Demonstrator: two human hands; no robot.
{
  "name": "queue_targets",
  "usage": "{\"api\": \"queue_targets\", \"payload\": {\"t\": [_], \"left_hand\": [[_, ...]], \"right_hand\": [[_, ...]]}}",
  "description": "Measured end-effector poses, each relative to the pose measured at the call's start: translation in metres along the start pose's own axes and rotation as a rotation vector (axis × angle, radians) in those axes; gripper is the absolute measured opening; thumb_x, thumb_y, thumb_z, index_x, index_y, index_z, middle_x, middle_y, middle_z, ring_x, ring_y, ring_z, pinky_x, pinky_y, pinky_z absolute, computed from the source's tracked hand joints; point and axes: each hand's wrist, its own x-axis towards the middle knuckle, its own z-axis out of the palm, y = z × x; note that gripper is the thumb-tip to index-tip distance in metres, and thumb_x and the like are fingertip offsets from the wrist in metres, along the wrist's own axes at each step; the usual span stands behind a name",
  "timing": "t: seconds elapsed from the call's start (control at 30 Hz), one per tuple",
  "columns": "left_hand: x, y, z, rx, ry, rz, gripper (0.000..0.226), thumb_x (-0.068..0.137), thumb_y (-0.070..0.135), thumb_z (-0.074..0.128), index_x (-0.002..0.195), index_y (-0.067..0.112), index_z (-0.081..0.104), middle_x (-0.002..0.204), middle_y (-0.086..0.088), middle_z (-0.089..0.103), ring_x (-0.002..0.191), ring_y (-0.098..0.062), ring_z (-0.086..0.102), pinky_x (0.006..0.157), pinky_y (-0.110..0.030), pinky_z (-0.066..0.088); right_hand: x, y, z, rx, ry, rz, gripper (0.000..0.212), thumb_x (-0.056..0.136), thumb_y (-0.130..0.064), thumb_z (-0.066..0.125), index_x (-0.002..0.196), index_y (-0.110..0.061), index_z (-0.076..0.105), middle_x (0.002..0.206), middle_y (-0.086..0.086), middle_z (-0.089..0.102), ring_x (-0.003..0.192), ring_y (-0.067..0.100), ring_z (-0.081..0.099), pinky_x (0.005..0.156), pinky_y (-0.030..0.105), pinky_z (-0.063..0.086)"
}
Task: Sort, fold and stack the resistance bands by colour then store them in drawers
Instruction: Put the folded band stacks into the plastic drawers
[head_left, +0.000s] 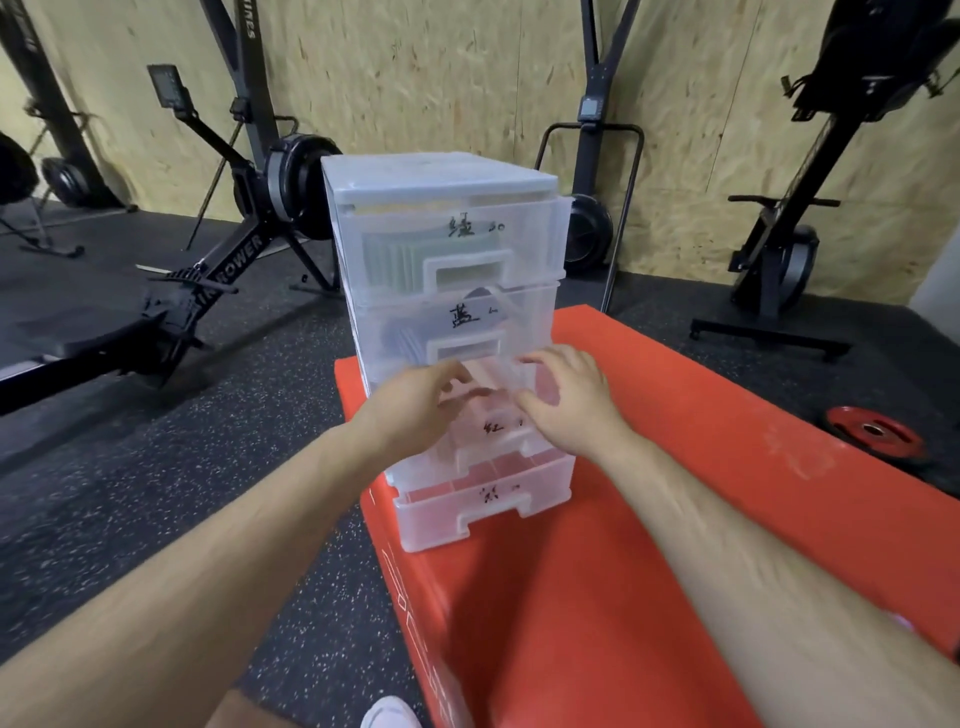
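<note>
Clear four-drawer unit (441, 179), green bands (395, 260) in top

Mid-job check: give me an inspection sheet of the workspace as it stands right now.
Surface: red box, drawer unit stands on it.
Job's things: top drawer holds green bands; second drawer dark bands; third drawer looks pulled out.
Clutter: red weight plate on the floor.
Grips: left hand and right hand at third drawer, blurred; grip unclear.
Cables: nothing seen.
Surroundings: rowing machines, chipboard wall.
</note>
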Motion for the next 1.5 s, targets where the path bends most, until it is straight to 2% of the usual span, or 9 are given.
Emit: {"api": "queue_targets", "payload": {"t": [0.1,0.17,0.43,0.57,0.73,1.0,1.23,1.4,1.5], "left_hand": [[-0.024,0.002,0.014,0.125,0.278,0.24,0.017,0.091,0.015,0.059,0.108,0.015,0.065,0.102,-0.003,0.063,0.094,-0.029,0.059,0.081,-0.038,0.049],[-0.044,0.004,0.03,0.22,0.341,0.335,0.014,0.088,0.015,0.059,0.1,0.013,0.066,0.096,-0.002,0.06,0.086,-0.029,0.057,0.076,-0.039,0.048],[-0.046,-0.005,0.053,0.376,0.171,0.063,0.055,0.086,0.037,0.057,0.136,0.017,0.05,0.13,-0.001,0.056,0.119,-0.028,0.053,0.093,-0.041,0.046],[-0.04,0.005,0.061,0.329,0.11,0.099,0.068,0.084,0.039,0.057,0.147,0.023,0.038,0.142,0.001,0.048,0.131,-0.026,0.045,0.106,-0.041,0.038],[-0.042,0.052,0.095,0.268,0.111,0.254,0.07,0.081,0.033,0.063,0.146,0.024,0.041,0.141,0.002,0.051,0.129,-0.023,0.048,0.102,-0.039,0.041],[-0.048,0.164,0.188,0.161,-0.086,0.46,0.064,0.081,0.044,0.045,0.138,0.017,0.051,0.141,-0.005,0.053,0.129,-0.028,0.05,0.099,-0.044,0.044],[-0.051,0.242,0.253,0.025,-0.246,0.607,0.064,0.082,0.052,0.036,0.136,0.023,0.054,0.148,-0.002,0.047,0.131,-0.027,0.047,0.098,-0.042,0.043],[-0.047,0.257,0.274,0.059,-0.266,0.589,0.053,0.085,0.05,0.036,0.126,0.026,0.059,0.136,0.006,0.055,0.123,-0.023,0.052,0.09,-0.038,0.046],[-0.046,0.252,0.278,0.105,-0.263,0.565,0.051,0.083,0.054,0.03,0.108,0.025,0.064,0.115,0.005,0.06,0.104,-0.025,0.058,0.079,-0.037,0.049]], "right_hand": [[-0.037,0.011,0.019,-0.039,0.281,-0.101,0.033,0.083,-0.043,0.052,0.102,-0.02,0.066,0.108,-0.002,0.058,0.108,0.023,0.049,0.096,0.037,0.043],[-0.051,0.017,0.033,-0.113,0.271,-0.055,0.029,0.085,-0.041,0.052,0.1,-0.021,0.066,0.105,-0.003,0.06,0.104,0.023,0.05,0.091,0.04,0.045],[-0.037,0.007,0.044,-0.186,-0.065,0.009,0.057,0.092,-0.04,0.045,0.149,-0.041,0.038,0.146,-0.014,0.045,0.134,0.019,0.037,0.108,0.041,0.035],[-0.045,0.002,0.037,-0.251,-0.082,-0.051,0.057,0.093,-0.037,0.044,0.15,-0.039,0.037,0.147,-0.014,0.046,0.134,0.018,0.039,0.106,0.041,0.035],[-0.094,0.03,-0.001,-0.356,-0.05,-0.046,0.055,0.091,-0.034,0.046,0.146,-0.033,0.044,0.145,-0.009,0.049,0.129,0.023,0.046,0.102,0.044,0.041],[-0.196,0.113,-0.077,-0.417,-0.199,0.256,0.055,0.097,-0.04,0.047,0.151,-0.037,0.037,0.149,-0.006,0.045,0.134,0.024,0.042,0.106,0.044,0.039],[-0.255,0.196,-0.126,-0.366,-0.246,0.729,0.045,0.095,-0.027,0.047,0.139,-0.023,0.051,0.135,0.012,0.049,0.123,0.036,0.048,0.106,0.043,0.042],[-0.267,0.232,-0.145,-0.08,-0.114,0.959,0.033,0.09,-0.017,0.05,0.121,-0.016,0.06,0.125,0.01,0.062,0.112,0.03,0.06,0.091,0.033,0.049],[-0.258,0.233,-0.145,0.076,-0.103,1.044,0.018,0.082,-0.018,0.062,0.099,-0.011,0.06,0.092,0.008,0.06,0.082,0.026,0.06,0.066,0.029,0.044]]}}
